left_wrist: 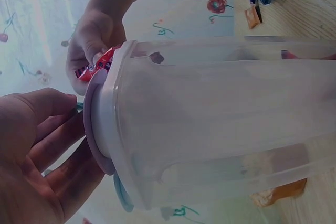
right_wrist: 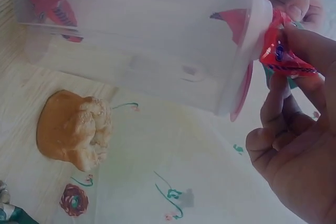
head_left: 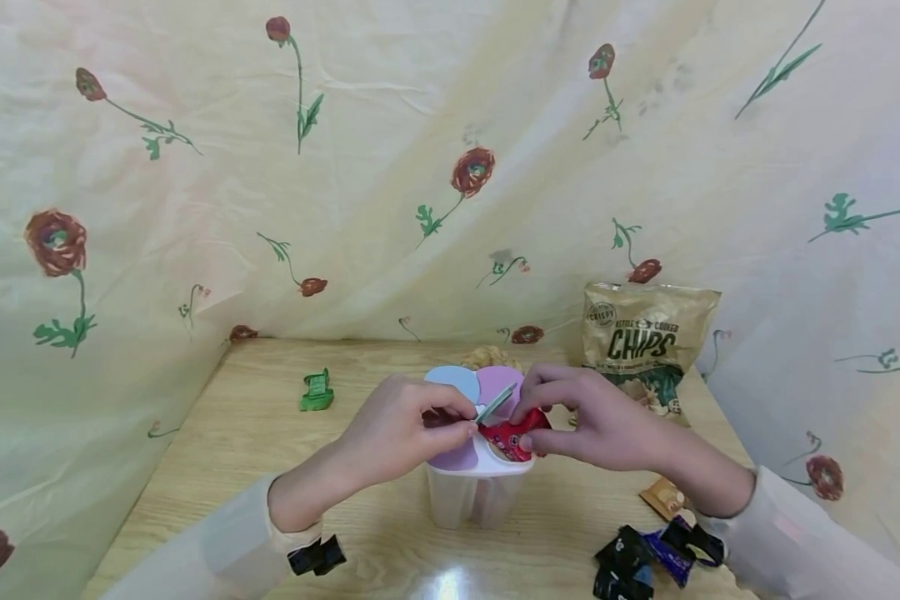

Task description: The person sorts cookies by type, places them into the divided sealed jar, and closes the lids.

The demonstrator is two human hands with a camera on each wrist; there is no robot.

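A tall translucent plastic container (head_left: 465,496) stands upright on the table, its white top fitted with blue and purple round lids. At the top, my left hand (head_left: 408,417) pinches a green lid (head_left: 497,403), which is tilted up and seen nearly edge-on. My right hand (head_left: 607,417) pinches a red wrapped candy (head_left: 512,435) between thumb and fingers, at the container's top opening. In the right wrist view, part of that candy (right_wrist: 278,48) overlaps the rim. Another red wrapped candy (right_wrist: 55,9) shows through the wall near the container's bottom.
A chips bag (head_left: 645,342) stands at the back right. A green wrapped candy (head_left: 317,390) lies left of the container. Near my right forearm are an orange packet (head_left: 663,497), black wrapped candies (head_left: 622,558) and a purple one (head_left: 669,557). Behind the container is a tan, bread-like object (right_wrist: 65,129).
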